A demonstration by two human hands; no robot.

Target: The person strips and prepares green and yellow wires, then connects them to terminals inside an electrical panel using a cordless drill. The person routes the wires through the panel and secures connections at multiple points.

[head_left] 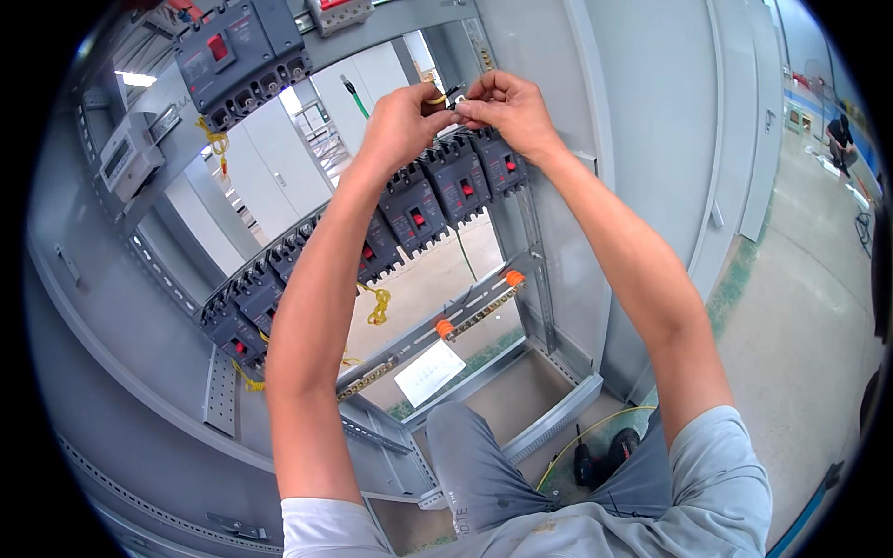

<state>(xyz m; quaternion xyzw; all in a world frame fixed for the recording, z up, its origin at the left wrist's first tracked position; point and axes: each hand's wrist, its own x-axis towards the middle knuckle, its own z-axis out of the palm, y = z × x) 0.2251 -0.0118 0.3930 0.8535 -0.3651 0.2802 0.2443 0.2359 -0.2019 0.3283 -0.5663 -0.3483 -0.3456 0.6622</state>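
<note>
Both hands meet at the top middle, above a row of circuit breakers in a grey metal cabinet. My left hand [398,123] is closed, with a short yellow wire [438,99] showing at its fingers. A dark wire end [454,91] sticks up between the two hands. My right hand [507,110] pinches at the same spot; the small piece at its fingertips is too hidden to name. Left of my left hand a green wire [357,99] with a dark tip stands up. Below my hands are dark grey circuit breakers [409,216] with red switches.
A larger circuit breaker [244,58] and a meter [130,158] sit at upper left. Yellow wire coils [376,305] hang below the breakers. Orange insulators [445,328] line a lower rail beside a white paper [430,374]. A power drill [584,465] lies near my leg. Another person [841,144] is far right.
</note>
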